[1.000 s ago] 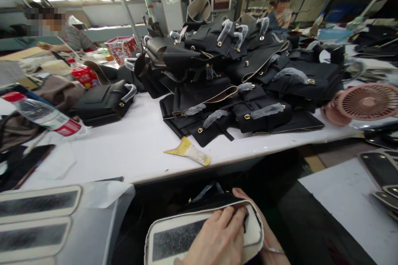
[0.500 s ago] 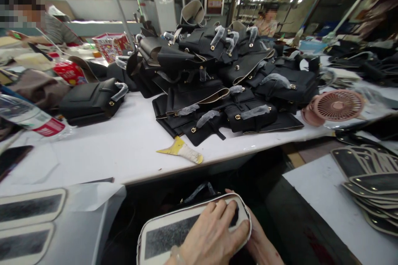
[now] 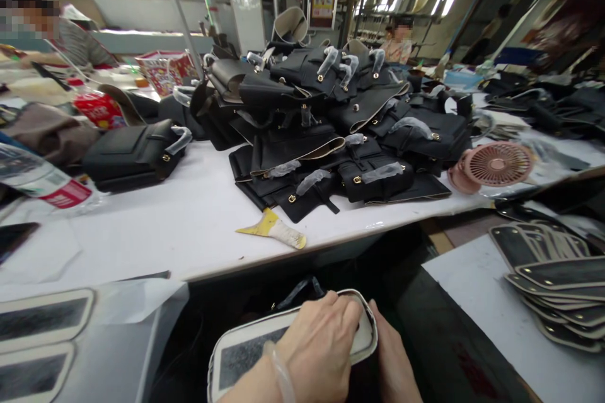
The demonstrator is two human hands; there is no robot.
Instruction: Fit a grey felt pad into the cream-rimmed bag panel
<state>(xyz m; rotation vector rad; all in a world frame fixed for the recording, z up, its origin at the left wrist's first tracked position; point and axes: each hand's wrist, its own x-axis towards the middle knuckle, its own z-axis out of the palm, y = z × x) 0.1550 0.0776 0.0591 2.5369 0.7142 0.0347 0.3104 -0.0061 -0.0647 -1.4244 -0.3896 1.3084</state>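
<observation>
A black bag [image 3: 213, 362] is held low in front of me, its flat cream-edged end facing up. Set in that end is a pale panel with a dark rough strip [image 3: 250, 357]. My left hand [image 3: 316, 334], with a clear bangle at the wrist, lies over the panel, its bent fingers pressing down near the right end; the fingertips are hidden. Around the right end of the bag wraps my right hand [image 3: 394, 352], its fingers partly out of sight. A plastic-wrapped handle [image 3: 300, 291] shows at the bag's far side.
Black bags [image 3: 293, 138] are heaped on the white table [image 3: 189, 220]. A yellow pointed tool [image 3: 271, 228] lies near its edge. A pink fan [image 3: 498, 165] stands at right, above stacked dark panels [image 3: 553, 283]. Similar panels [image 3: 42, 318] lie at left. Co-workers sit beyond.
My left hand has bent its fingers more and turned, with the thumb now out of sight. My right hand has come further round the bag's right end. The view has shifted slightly.
</observation>
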